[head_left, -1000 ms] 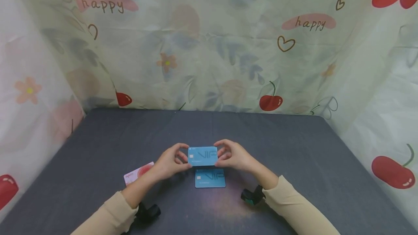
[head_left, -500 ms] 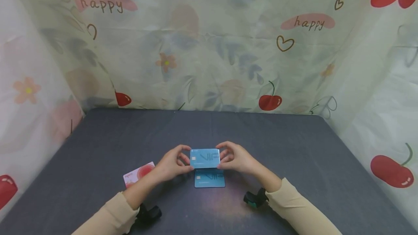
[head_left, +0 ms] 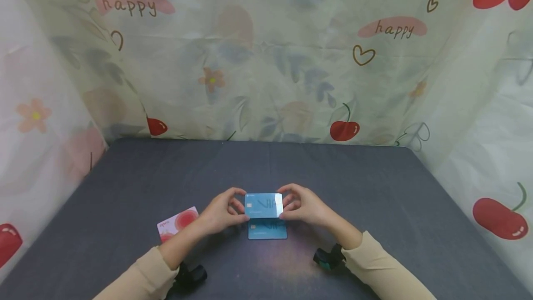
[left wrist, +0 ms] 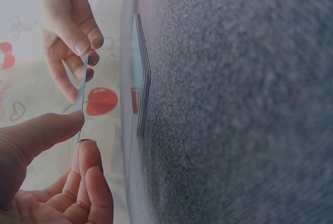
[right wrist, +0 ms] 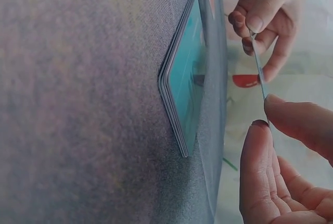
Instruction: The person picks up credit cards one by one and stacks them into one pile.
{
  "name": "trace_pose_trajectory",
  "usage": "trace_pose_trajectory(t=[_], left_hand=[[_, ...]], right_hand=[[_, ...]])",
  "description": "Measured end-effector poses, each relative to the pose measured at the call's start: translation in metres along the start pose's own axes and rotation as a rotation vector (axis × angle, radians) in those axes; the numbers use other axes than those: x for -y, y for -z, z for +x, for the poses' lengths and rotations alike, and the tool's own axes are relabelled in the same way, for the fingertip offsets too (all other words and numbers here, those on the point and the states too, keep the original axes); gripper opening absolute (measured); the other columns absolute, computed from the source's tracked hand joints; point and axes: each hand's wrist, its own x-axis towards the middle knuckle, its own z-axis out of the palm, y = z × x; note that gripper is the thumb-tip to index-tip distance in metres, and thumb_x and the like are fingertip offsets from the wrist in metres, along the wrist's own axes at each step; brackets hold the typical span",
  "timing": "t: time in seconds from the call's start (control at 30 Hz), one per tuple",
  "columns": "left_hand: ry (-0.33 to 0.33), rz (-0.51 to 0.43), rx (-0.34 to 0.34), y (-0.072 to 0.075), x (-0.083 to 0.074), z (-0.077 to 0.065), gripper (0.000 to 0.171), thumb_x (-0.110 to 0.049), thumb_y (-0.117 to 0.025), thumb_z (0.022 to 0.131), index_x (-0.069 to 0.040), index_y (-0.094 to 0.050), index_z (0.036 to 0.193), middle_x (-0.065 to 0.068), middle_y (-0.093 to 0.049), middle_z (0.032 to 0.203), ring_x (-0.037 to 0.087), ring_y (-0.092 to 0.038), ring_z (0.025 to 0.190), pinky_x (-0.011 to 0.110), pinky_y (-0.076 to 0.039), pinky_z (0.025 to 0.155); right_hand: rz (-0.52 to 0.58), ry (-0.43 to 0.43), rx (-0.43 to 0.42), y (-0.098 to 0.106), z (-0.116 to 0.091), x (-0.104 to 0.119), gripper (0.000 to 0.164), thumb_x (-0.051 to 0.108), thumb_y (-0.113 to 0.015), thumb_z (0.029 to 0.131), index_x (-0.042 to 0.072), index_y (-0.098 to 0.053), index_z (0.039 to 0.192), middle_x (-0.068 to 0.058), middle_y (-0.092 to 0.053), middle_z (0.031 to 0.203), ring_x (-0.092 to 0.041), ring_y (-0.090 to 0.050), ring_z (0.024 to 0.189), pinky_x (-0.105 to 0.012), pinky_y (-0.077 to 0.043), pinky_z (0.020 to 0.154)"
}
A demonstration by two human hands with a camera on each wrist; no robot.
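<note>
A blue VIP card is held up between both hands, raised above the table. My left hand pinches its left edge between thumb and fingers. At the opposite edge, my right hand grips it the same way. Edge-on, the card looks like a thin strip in the left wrist view. Beneath it lies a small stack of cards, flat on the cloth, topped by a similar blue VIP card. The held card hides the upper part of that stack in the head view.
A pink card with red circles lies tilted on the dark grey table, left of the stack and partly behind the left forearm. A printed curtain encloses the back and sides. Black wrist cameras hang below both sleeves.
Both hands have moved slightly right and toward the person, carrying the blue card with them. It now overlaps the stack in view, where a gap showed before. The pink card has stayed put.
</note>
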Motion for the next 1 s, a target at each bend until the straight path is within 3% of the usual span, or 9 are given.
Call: trace_pose_trajectory(t=[1.0], left_hand=[[-0.036, -0.003, 0.099, -0.005, 0.002, -0.003, 0.057, -0.011, -0.075, 0.077, -0.003, -0.047, 0.125, 0.005, -0.061, 0.086, 0.012, -0.056, 0.066, 0.023, -0.049, 0.060]], right_hand=[[0.043, -0.018, 0.050, -0.004, -0.012, -0.010, 0.058, 0.010, -0.074, 0.077, 0.000, -0.046, 0.127, -0.014, -0.059, 0.095, -0.014, -0.063, 0.078, -0.022, -0.049, 0.064]])
